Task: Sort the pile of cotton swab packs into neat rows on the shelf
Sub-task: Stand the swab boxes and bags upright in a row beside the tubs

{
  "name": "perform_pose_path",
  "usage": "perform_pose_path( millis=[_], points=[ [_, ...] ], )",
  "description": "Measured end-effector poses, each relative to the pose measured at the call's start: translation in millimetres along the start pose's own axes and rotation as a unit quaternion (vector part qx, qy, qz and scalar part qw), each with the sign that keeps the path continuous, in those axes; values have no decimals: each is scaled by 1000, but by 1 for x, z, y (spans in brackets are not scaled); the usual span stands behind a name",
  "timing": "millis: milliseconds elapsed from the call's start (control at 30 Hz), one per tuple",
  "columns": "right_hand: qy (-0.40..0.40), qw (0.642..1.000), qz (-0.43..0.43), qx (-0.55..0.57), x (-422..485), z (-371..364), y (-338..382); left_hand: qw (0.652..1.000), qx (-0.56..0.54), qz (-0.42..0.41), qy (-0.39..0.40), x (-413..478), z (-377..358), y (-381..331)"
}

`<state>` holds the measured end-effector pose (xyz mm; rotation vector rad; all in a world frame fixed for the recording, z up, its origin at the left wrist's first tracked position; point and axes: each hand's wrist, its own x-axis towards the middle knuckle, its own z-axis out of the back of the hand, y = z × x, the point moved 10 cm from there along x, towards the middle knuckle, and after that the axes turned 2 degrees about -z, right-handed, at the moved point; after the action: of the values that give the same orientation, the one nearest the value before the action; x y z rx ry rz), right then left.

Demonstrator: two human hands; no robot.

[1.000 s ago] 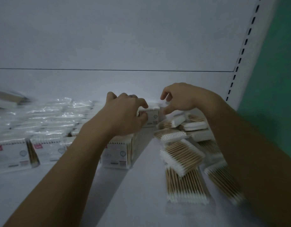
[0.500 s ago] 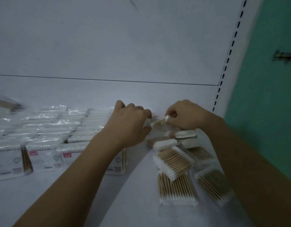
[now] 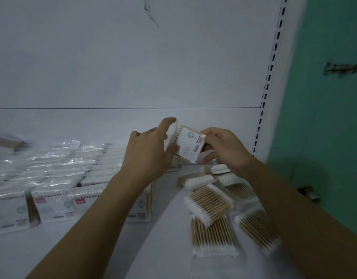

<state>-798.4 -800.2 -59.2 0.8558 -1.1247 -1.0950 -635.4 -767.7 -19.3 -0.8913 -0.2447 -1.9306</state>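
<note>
A cotton swab pack (image 3: 188, 144) with a white printed label is held up above the white shelf (image 3: 163, 248), near its back. My left hand (image 3: 151, 154) grips its left end, thumb under and fingers over the white tips. My right hand (image 3: 223, 148) pinches its right edge. A loose pile of swab packs (image 3: 211, 204) with wooden sticks lies on the right of the shelf, below my right hand. Rows of standing packs (image 3: 52, 178) in clear wrap fill the left side; my left forearm hides part of the nearest row.
The white back panel (image 3: 133, 57) rises behind the shelf. A slotted upright (image 3: 270, 73) marks the right end, with a green wall (image 3: 330, 117) beyond it. A strip of bare shelf runs between the rows and the pile.
Both hands have lifted from the shelf with one pack between them, and its label now faces me. The view has tilted slightly upward.
</note>
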Motion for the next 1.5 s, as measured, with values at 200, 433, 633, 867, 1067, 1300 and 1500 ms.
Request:
perform_pose_path(
  millis=[200,433,633,867,1067,1300,1500],
  points=[
    [29,972,31,-230,1,3,0,995,-65,71,15,0,-8,19],
    [101,895,27,-433,-15,-4,4,992,95,37,74,12,-29,17],
    [173,847,30,-502,-20,-25,-13,966,209,-8,149,30,-54,10],
    [193,840,48,-505,-17,-33,-21,939,274,-46,203,38,-73,10],
    [138,869,87,-468,-10,-24,-5,918,323,-80,216,47,-85,2],
    [-25,962,115,-246,2,15,8,904,341,-88,243,54,-91,0],
    [-36,975,65,-211,4,23,-4,904,315,-64,284,53,-81,7]
  ],
)
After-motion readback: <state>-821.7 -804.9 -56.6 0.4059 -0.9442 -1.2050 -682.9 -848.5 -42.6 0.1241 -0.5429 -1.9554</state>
